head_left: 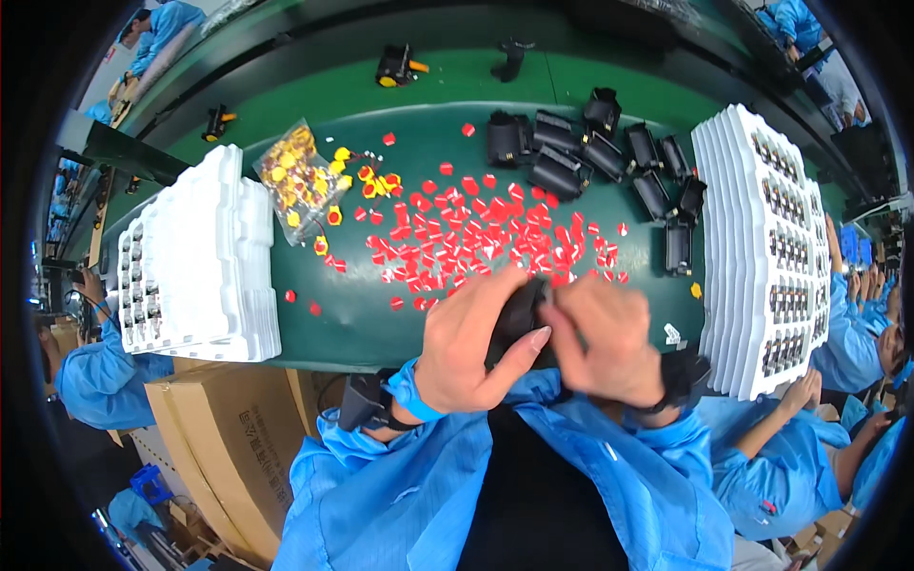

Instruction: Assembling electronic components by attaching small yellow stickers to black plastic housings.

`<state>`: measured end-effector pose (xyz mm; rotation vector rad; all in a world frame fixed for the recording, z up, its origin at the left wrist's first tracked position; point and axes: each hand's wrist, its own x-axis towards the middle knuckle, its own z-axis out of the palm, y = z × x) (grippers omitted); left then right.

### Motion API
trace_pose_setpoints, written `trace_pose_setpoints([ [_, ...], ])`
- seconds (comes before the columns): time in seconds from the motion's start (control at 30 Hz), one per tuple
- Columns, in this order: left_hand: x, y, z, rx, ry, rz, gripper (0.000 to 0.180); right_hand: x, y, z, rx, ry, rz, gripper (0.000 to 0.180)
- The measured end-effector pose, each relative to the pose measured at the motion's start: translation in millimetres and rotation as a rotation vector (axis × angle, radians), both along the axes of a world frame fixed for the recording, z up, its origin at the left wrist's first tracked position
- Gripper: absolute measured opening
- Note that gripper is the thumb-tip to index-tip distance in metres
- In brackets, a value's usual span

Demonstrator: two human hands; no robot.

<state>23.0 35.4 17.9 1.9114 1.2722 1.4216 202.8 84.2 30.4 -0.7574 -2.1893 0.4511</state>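
Observation:
Close to my body, at the near edge of the green work mat, my left hand (pixel 473 344) grips a black plastic housing (pixel 517 312) between thumb and fingers. My right hand (pixel 607 341), slightly blurred, is closed with its thumb and fingers at the housing's right side. What its fingertips pinch is hidden. Just beyond the hands lies a wide scatter of small red pieces (pixel 447 228). Several more black plastic housings (pixel 560 171), hollow and open-sided, are grouped at the far right of the mat.
White plastic trays are stacked at left (pixel 205 257) and right (pixel 747 257), the right ones holding small metal parts. A clear bag (pixel 297 176) of yellow parts lies far left. A black-and-yellow device (pixel 395 67) stands behind. A cardboard box (pixel 224 447) is lower left; co-workers in blue sit on both sides.

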Motion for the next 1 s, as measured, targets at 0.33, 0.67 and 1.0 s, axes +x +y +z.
trace_pose_setpoints([
  [0.33, -59.5, -51.0, -10.7, 0.004, 0.116, 0.413, 0.026, -26.6, 342.1, -33.2, -0.029, -0.603, -0.676, 0.029],
  [0.67, -146.0, -37.6, -33.9, -0.200, 0.432, 0.649, 0.007, -7.3, 361.7, -45.1, 0.019, -0.480, -0.638, 0.048],
  [1.0, -171.9, 9.8, -41.7, -0.492, 0.832, 0.643, 0.018, -14.7, 72.3, 51.2, 0.028, 0.017, -0.100, 0.008],
])
